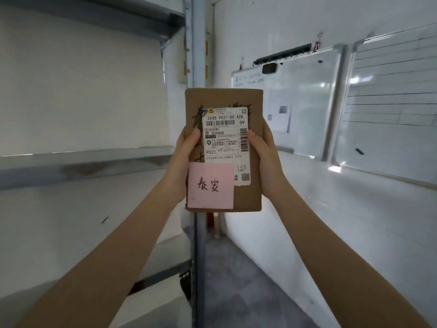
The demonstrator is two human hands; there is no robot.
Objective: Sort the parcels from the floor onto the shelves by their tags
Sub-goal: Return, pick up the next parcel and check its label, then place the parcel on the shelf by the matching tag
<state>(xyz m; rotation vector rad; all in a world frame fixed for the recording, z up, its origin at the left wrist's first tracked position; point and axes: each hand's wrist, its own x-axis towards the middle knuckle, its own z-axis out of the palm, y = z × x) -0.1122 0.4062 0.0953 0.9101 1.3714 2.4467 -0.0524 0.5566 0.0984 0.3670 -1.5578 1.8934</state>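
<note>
both hands, left hand (186, 147) and right hand (261, 147), grip one parcel (254, 102) (pink tag (210, 185) readable); shelf (82, 159) bare, shelving not yet done.

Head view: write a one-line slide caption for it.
Both hands, left hand and right hand, hold a cardboard parcel upright beside grey shelves, its pink tag facing the camera.

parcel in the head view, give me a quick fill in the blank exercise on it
1. The cardboard parcel is held upright by ____ hands, the left hand and the right hand.
2. The handwritten sticky note on the parcel is ____ in colour.
3. The white shipping label sits ____ the sticky note.
4. On the wall to the right hangs a ____.

Missing words: two; pink; above; whiteboard
</note>
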